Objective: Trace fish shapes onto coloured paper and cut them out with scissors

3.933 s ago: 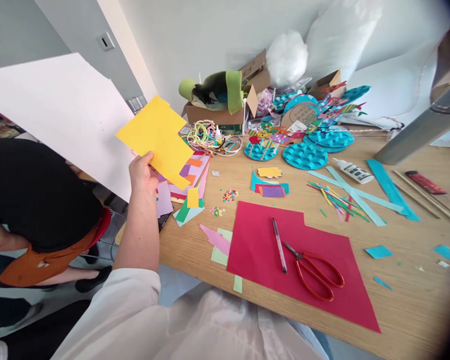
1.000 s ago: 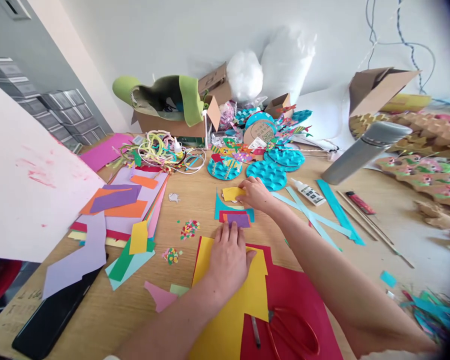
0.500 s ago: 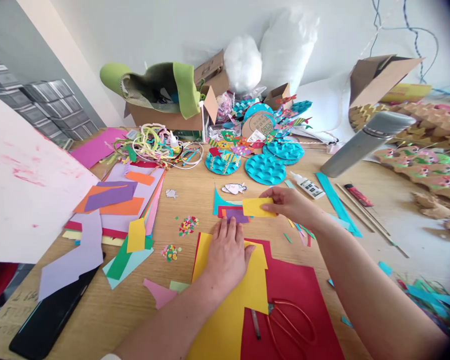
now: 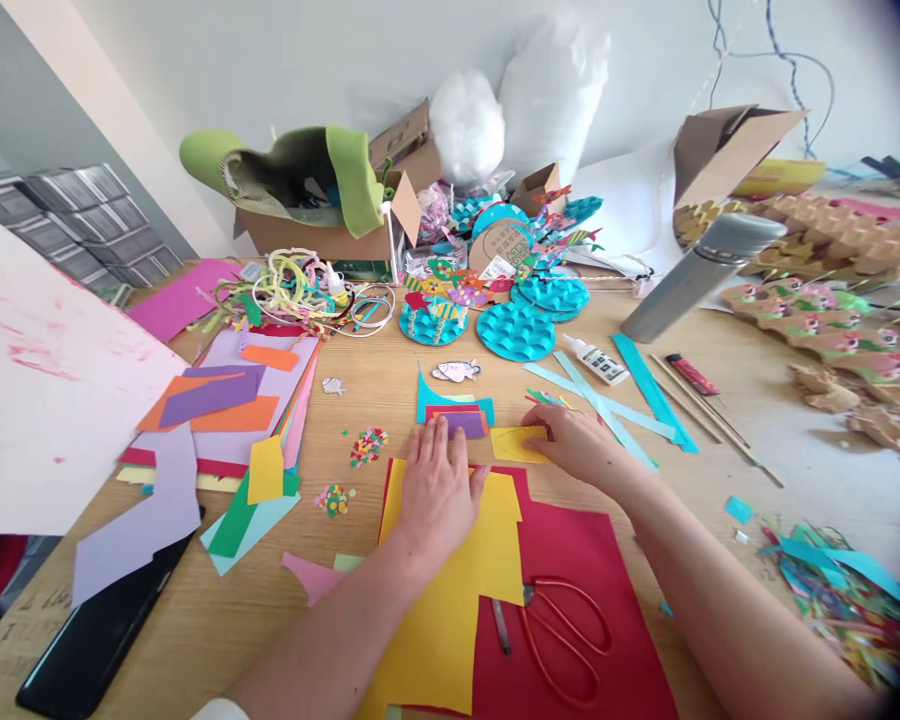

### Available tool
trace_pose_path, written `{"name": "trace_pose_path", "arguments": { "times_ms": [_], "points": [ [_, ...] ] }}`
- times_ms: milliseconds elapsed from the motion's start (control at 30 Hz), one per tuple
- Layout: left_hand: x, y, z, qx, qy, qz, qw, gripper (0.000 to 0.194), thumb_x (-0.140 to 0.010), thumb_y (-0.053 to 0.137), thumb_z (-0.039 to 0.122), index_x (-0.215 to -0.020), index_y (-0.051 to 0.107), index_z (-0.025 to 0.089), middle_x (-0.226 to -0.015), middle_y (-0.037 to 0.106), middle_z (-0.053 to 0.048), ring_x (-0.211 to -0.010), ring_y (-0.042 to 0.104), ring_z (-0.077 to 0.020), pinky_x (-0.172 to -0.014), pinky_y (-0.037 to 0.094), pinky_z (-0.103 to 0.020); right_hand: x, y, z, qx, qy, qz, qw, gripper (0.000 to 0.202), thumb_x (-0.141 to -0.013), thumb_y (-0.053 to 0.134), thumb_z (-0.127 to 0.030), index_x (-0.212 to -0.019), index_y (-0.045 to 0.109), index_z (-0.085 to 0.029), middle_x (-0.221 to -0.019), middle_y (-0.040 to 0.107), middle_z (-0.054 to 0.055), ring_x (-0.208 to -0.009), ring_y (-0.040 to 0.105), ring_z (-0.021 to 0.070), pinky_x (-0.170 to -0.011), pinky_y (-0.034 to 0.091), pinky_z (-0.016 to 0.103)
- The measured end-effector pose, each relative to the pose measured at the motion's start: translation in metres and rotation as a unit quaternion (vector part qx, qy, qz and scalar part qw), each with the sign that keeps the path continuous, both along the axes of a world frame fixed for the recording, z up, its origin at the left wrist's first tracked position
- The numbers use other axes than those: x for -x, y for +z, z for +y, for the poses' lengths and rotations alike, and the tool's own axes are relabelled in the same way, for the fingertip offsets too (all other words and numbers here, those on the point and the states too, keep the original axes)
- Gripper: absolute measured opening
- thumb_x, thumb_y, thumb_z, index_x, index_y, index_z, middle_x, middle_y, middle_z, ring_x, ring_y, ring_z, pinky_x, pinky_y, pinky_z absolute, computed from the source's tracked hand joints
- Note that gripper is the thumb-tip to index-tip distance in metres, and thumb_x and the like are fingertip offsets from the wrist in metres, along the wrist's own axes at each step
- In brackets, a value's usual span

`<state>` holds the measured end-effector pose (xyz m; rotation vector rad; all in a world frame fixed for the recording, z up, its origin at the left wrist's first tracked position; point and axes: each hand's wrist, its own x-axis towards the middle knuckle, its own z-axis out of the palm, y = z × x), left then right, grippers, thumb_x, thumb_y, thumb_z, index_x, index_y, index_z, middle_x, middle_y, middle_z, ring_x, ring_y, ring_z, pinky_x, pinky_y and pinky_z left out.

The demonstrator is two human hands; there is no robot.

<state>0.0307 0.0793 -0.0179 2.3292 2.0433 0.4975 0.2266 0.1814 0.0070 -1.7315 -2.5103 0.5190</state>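
My left hand lies flat with fingers spread, its fingertips on a small purple paper piece. That piece rests over red and turquoise paper. My right hand pinches the right end of a small yellow paper piece, which bears a faint drawn curve and is at or just above the tabletop. Beneath my left hand is a large yellow sheet on a red sheet. Orange-handled scissors and a short grey pencil-like stick lie there. A fish cutout lies just beyond.
Paper sheets and a black phone are at left. Glue, a grey bottle, wooden sticks and paper scraps lie at right. Blue scalloped discs and a stuffed cardboard box stand behind.
My right hand has lowered the yellow piece and brought it slightly toward me, uncovering light blue strips behind. My left hand stays on the purple piece. The view has shifted a little.
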Motion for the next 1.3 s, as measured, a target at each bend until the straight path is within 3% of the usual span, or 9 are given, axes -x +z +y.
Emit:
{"name": "trace_pose_path", "arguments": {
  "times_ms": [100, 167, 300, 400, 633, 767, 933, 1067, 1300],
  "points": [
    [0.002, -0.001, 0.001, -0.012, 0.004, -0.013, 1.0, 0.045, -0.094, 0.045, 0.037, -0.126, 0.051, 0.007, -0.136, 0.053, -0.024, -0.134, 0.043, -0.0353, -0.108, 0.035, -0.053, 0.0, -0.001, -0.009, -0.112, 0.032, 0.003, 0.993, 0.024, -0.079, 0.062, -0.018, -0.101, 0.07, -0.021, -0.102, 0.065, 0.01, -0.098, 0.057, 0.0273, -0.082, 0.045, 0.037],
    [0.002, 0.0, 0.002, -0.019, 0.009, -0.025, 0.999, 0.038, -0.092, 0.046, 0.032, -0.121, 0.051, 0.008, -0.134, 0.055, -0.023, -0.133, 0.044, -0.0344, -0.108, 0.036, -0.053, 0.003, 0.0, -0.017, -0.16, 0.075, 0.022, 0.984, 0.03, -0.085, 0.053, -0.013, -0.108, 0.07, -0.022, -0.101, 0.061, 0.011, -0.099, 0.053, 0.0271, -0.084, 0.044, 0.039],
    [0.003, 0.002, 0.002, -0.015, 0.025, -0.04, 0.999, 0.024, -0.086, 0.047, 0.017, -0.11, 0.051, 0.012, -0.133, 0.056, -0.022, -0.132, 0.045, -0.0317, -0.109, 0.036, -0.052, 0.018, 0.003, -0.031, -0.14, 0.184, 0.026, 0.973, 0.053, -0.084, 0.039, 0.001, -0.12, 0.068, -0.025, -0.096, 0.056, 0.012, -0.091, 0.049, 0.0243, -0.079, 0.043, 0.036],
    [0.004, 0.001, 0.003, -0.004, 0.025, -0.046, 0.999, 0.027, -0.081, 0.048, 0.011, -0.108, 0.051, 0.011, -0.134, 0.054, -0.024, -0.133, 0.044, -0.0321, -0.109, 0.036, -0.052, 0.031, 0.002, -0.036, -0.115, 0.216, 0.008, 0.969, 0.061, -0.081, 0.04, 0.004, -0.13, 0.062, -0.025, -0.097, 0.054, 0.012, -0.091, 0.048, 0.024, -0.08, 0.043, 0.036],
    [0.006, -0.003, 0.005, -0.015, 0.024, -0.061, 0.998, 0.039, -0.08, 0.048, 0.01, -0.119, 0.045, 0.008, -0.134, 0.052, -0.026, -0.131, 0.046, -0.0327, -0.108, 0.037, -0.051, 0.034, 0.004, -0.041, -0.093, 0.221, -0.011, 0.971, 0.061, -0.083, 0.041, 0.002, -0.13, 0.061, -0.029, -0.097, 0.054, 0.011, -0.092, 0.047, 0.0232, -0.079, 0.041, 0.035],
    [0.006, -0.002, 0.005, -0.008, 0.029, -0.055, 0.998, 0.034, -0.08, 0.049, 0.009, -0.114, 0.049, 0.009, -0.13, 0.055, -0.025, -0.129, 0.048, -0.0319, -0.109, 0.037, -0.049, 0.028, 0.003, -0.043, -0.104, 0.219, -0.006, 0.97, 0.06, -0.08, 0.043, 0.004, -0.123, 0.066, -0.031, -0.095, 0.054, 0.01, -0.09, 0.047, 0.023, -0.077, 0.04, 0.033],
    [0.006, -0.002, 0.005, -0.015, 0.024, -0.047, 0.999, 0.034, -0.08, 0.05, 0.009, -0.114, 0.048, 0.008, -0.13, 0.054, -0.026, -0.129, 0.048, -0.0323, -0.108, 0.037, -0.049, 0.033, 0.0, -0.035, -0.126, 0.216, 0.039, 0.967, 0.056, -0.083, 0.04, 0.005, -0.123, 0.066, -0.024, -0.095, 0.053, 0.011, -0.089, 0.046, 0.022, -0.078, 0.041, 0.033],
    [0.006, -0.002, 0.004, -0.022, 0.027, -0.045, 0.998, 0.036, -0.079, 0.05, 0.008, -0.114, 0.047, 0.009, -0.129, 0.055, -0.024, -0.127, 0.049, -0.0315, -0.108, 0.038, -0.049, 0.047, -0.003, -0.025, -0.133, 0.201, 0.006, 0.971, 0.052, -0.087, 0.041, 0.001, -0.13, 0.059, -0.019, -0.093, 0.053, 0.012, -0.088, 0.047, 0.0229, -0.078, 0.041, 0.033],
    [0.006, -0.005, 0.005, -0.027, 0.027, -0.049, 0.998, 0.043, -0.077, 0.051, 0.008, -0.12, 0.044, 0.01, -0.134, 0.052, -0.024, -0.129, 0.048, -0.0322, -0.107, 0.039, -0.05, 0.053, -0.009, -0.023, -0.129, 0.203, -0.009, 0.971, 0.05, -0.086, 0.043, 0.0, -0.128, 0.061, -0.021, -0.093, 0.053, 0.012, -0.088, 0.048, 0.0241, -0.077, 0.042, 0.033]
  ]
}}
